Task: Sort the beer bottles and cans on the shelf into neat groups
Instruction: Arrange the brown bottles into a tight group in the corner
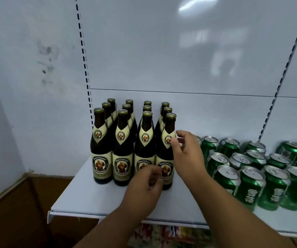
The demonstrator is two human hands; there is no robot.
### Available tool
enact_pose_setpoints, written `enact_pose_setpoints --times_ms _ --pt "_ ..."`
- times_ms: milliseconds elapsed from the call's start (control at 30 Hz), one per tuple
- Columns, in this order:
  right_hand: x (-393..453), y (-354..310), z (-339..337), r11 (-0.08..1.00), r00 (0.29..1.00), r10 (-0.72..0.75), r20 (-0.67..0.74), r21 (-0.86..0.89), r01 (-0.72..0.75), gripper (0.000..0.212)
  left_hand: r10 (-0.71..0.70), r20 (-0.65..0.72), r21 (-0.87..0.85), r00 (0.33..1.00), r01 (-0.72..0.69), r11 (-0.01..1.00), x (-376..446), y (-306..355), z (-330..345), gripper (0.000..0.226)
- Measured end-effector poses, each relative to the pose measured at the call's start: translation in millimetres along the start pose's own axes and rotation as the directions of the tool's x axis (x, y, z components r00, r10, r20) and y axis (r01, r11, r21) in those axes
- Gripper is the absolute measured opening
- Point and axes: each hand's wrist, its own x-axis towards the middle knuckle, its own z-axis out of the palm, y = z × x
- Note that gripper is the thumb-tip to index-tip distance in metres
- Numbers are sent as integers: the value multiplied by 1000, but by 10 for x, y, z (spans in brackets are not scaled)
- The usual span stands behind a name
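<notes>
Several brown beer bottles (102,149) with cream labels stand in tidy rows on the left part of the white shelf (90,199). Several green cans (248,187) stand grouped on the right part. The front right bottle (167,140) stands between my two hands. My left hand (146,185) is low in front of its base, fingers curled and apart, holding nothing. My right hand (187,154) is just right of that bottle at label height, fingers spread, thumb near the glass but not gripping it.
A white back panel with slotted uprights (85,65) rises behind the shelf. A white wall (19,86) closes the left side. The shelf's front lip (76,214) hangs over a brown floor; colourful packaging (162,233) shows on the level below.
</notes>
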Motion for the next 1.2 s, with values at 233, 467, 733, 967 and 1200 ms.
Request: enact_pose_setpoints --times_ms 233,467,733,967,1200 --pt "-43 87 69 1000 998 3 -59 -31 -5 24 40 106 12 994 -41 999 40 -57 -136 28" --pt "-94 119 154 1000 994 13 -110 16 -11 21 94 95 -32 991 -91 995 150 -151 -439 23" --pt "-271 126 249 946 970 194 -144 288 -147 26 147 -81 -16 986 -149 989 88 -209 -818 20" --pt "-28 429 292 798 913 405 49 469 -379 64 77 -535 120 841 -14 993 151 -414 -1281 13" --pt "29 394 368 579 842 388 376 611 -540 64 -439 -199 -576 876 258 776 467 -573 -1204 34"
